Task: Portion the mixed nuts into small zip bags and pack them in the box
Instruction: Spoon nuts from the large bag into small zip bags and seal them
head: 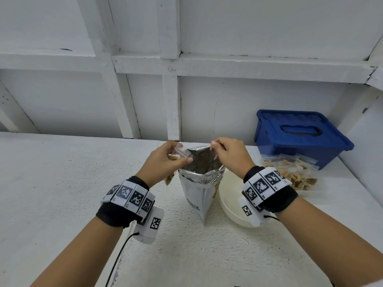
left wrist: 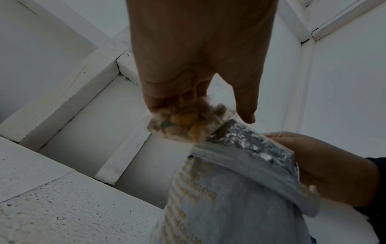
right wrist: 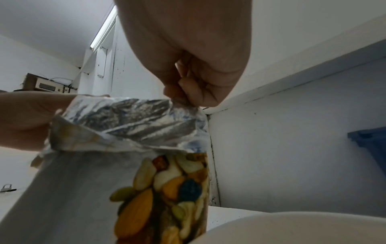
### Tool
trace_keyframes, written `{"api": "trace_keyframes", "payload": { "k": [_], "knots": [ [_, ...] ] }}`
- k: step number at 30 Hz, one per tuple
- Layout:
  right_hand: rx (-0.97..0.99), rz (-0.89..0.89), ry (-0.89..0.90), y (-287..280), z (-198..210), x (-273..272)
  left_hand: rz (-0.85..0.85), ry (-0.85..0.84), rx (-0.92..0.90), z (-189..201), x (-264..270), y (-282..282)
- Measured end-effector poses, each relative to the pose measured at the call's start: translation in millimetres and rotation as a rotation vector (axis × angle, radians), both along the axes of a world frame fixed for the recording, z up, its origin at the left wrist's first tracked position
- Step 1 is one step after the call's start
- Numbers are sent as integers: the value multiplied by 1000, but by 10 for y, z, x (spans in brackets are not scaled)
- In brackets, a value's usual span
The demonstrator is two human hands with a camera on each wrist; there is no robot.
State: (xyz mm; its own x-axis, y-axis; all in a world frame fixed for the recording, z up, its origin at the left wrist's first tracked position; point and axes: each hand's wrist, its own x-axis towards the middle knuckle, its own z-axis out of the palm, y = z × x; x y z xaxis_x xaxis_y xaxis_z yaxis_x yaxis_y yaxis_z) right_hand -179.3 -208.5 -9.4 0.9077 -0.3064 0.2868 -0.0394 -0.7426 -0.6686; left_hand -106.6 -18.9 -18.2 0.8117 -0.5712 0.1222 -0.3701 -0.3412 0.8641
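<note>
The foil nut pouch (head: 200, 183) stands upright on the counter (head: 62, 183), mouth up. The right hand (head: 230, 154) pinches its far rim; the left hand (head: 165, 160) grips a small zip bag (left wrist: 183, 122) of nuts. Only the right wrist view shows the pouch's printed nuts. A blue box (head: 300, 135), lid on, sits far right, filled bags (head: 290, 170) before it.

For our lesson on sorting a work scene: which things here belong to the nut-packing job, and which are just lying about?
Belong to the job:
foil nut pouch
small zip bag, in left hand
right hand, pinching the pouch rim
filled zip bags
blue box
white bowl

Lying about:
none visible on the white counter
</note>
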Motion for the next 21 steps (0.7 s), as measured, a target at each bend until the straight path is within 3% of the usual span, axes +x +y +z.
{"api": "trace_keyframes", "payload": {
  "k": [13,21],
  "knots": [
    [485,-249,-53,-244,72,-84,-17,-12,44,65,-8,43],
    [506,-324,-132,-351,110,-176,-69,-40,141,197,-41,48]
  ]
}}
